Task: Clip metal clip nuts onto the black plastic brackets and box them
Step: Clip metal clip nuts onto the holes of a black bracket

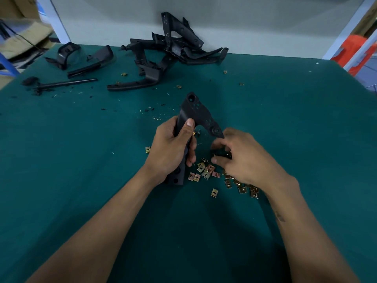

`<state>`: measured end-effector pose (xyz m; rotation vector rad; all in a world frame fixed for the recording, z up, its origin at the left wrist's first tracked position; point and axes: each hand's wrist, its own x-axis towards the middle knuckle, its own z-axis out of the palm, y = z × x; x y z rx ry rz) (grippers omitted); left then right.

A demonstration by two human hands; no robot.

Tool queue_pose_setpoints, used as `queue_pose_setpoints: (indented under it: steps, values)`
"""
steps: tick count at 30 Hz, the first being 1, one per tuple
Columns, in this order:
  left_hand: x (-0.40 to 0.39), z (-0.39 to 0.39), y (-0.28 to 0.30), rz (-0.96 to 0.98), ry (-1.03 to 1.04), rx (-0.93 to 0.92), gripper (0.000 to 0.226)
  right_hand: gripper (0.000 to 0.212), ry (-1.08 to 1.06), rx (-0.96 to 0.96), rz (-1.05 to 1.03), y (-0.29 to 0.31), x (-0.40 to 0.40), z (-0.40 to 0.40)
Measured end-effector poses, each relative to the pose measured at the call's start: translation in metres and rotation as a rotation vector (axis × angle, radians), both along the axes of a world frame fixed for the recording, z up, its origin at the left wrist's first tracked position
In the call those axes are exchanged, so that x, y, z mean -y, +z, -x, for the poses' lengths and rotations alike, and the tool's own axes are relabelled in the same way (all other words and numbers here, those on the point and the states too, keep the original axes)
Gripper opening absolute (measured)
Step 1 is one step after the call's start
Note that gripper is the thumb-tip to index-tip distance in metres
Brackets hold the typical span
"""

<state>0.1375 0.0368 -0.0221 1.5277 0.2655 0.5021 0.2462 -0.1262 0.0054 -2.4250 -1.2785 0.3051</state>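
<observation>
Black and matte, the plastic bracket [195, 113] is a long bar pierced with round holes that forks near its top into a short arm ending in a round boss; the left hand [173, 149] grasps its bar and holds it upright just beside the pile of clip nuts [206, 171], small brass-toned folded metal squares on the green table [81, 160]. Over that pile the right hand [240, 158] curls its fingertips, but whether they pinch a nut cannot be told. No writing can be read.
</observation>
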Motion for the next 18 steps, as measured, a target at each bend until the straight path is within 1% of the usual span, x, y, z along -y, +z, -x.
queue_pose_setpoints:
  steps: [2,5,11,13,18]
  values:
    - [0.000,0.000,0.001,0.004,0.002,-0.005,0.029,0.020,-0.026,0.007,-0.007,0.002,0.001,-0.001]
    - [0.000,0.000,0.001,0.004,0.001,-0.008,0.030,0.014,-0.052,-0.007,-0.019,0.001,-0.001,-0.001]
    - [0.000,0.000,0.001,0.006,0.001,-0.009,0.032,0.022,-0.118,-0.062,-0.040,-0.001,0.000,0.002]
    - [0.000,0.000,0.000,0.012,-0.002,-0.004,0.031,0.020,-0.116,-0.026,-0.062,0.000,0.000,0.005]
    - [0.000,0.000,0.000,0.014,0.001,-0.004,0.032,0.008,-0.120,0.119,-0.118,-0.004,-0.007,0.014]
